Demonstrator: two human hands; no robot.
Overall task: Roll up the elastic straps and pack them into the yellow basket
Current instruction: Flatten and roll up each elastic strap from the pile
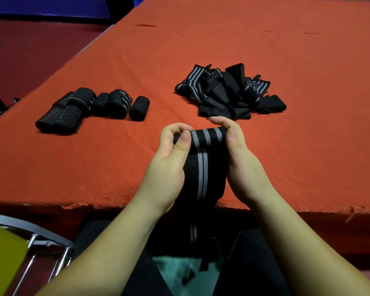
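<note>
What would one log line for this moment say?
step: rolling | left hand, right hand: grip strap | rolled straps: table | basket: unclear

Just one cam, worn on the person's head, looking fwd and down over the red surface point(265, 60). It sits very close to the two arms, which come in from the bottom edge, and the near edge of the surface runs across the lower part. The far side tilts away toward the top left.
</note>
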